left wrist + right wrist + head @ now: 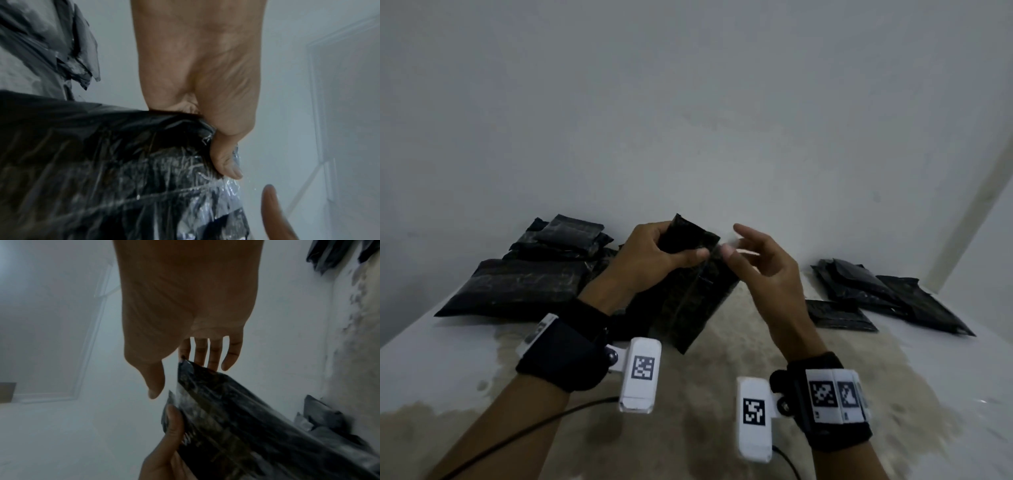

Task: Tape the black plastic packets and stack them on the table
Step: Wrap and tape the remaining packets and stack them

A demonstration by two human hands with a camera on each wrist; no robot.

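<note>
My left hand (pixel 654 253) grips a black plastic packet (pixel 688 305) by its top and holds it upright above the table, thumb pressed on the near face. Clear tape (pixel 230 186) shines along the packet's (pixel 102 162) right edge, just under the left hand's (pixel 205 89) thumb. My right hand (pixel 753 260) hovers right beside that edge with fingers spread and straight, thumb close to the tape; I cannot tell whether it touches. In the right wrist view the right hand (pixel 185 305) holds nothing, and the packet (pixel 236 418) passes in front of its fingers.
A pile of black packets (pixel 534 274) lies at the back left of the white table (pixel 945 370), against the wall. Another spread of black packets (pixel 876 294) lies at the back right. A black cable (pixel 534 425) runs under my left forearm.
</note>
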